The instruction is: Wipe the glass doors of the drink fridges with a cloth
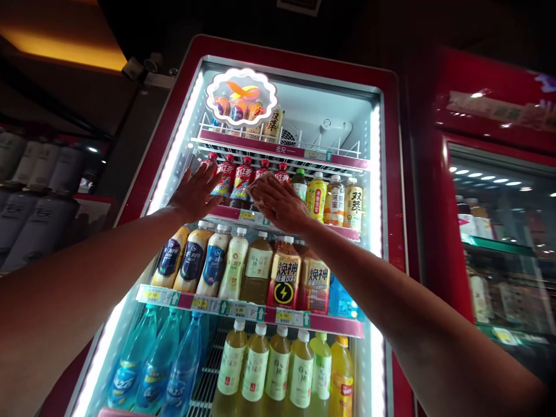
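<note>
With the right grip point(284, 204), fingers pressed together, a crumpled pale cloth point(259, 190) is held at the drinks refrigerator's glass door point(313, 104); the left grip point(195, 190) is spread before it, contact unclear. The cloth could be dropped if pressure is eased, and the glass could be smeared by a bare palm.

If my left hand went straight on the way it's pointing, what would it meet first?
Probably the drinks cooler's glass door, in front of the red-labelled bottles; I can't tell whether your left hand already touches it.
</note>
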`<state>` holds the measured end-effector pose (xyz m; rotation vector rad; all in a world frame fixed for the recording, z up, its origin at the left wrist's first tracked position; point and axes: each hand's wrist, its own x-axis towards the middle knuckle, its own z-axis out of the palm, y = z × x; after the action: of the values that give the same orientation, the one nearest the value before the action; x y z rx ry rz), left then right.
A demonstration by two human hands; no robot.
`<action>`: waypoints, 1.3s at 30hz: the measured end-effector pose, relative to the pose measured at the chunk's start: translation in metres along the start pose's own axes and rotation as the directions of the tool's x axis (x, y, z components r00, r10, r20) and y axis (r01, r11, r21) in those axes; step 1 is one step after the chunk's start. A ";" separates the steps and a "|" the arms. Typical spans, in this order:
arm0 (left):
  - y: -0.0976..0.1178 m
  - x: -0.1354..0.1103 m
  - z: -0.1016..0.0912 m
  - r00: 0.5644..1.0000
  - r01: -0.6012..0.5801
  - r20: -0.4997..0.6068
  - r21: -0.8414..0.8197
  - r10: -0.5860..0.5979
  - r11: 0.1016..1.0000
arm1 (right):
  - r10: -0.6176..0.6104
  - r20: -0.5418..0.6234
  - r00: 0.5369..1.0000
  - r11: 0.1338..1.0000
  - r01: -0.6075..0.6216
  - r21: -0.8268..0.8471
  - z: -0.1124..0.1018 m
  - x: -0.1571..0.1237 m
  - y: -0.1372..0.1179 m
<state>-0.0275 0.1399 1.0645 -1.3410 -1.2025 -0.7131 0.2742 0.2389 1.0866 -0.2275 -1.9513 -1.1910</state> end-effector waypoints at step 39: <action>0.050 0.009 -0.012 0.972 0.194 -0.128 -0.038 -0.197 0.980 | 0.618 -0.178 0.766 0.774 -0.632 -0.033 -0.050 -0.169 0.137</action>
<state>0.0243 0.1390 1.0587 -1.1875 -1.2335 -0.9455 0.4840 0.3142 1.0661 -0.7517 -1.4928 -0.8110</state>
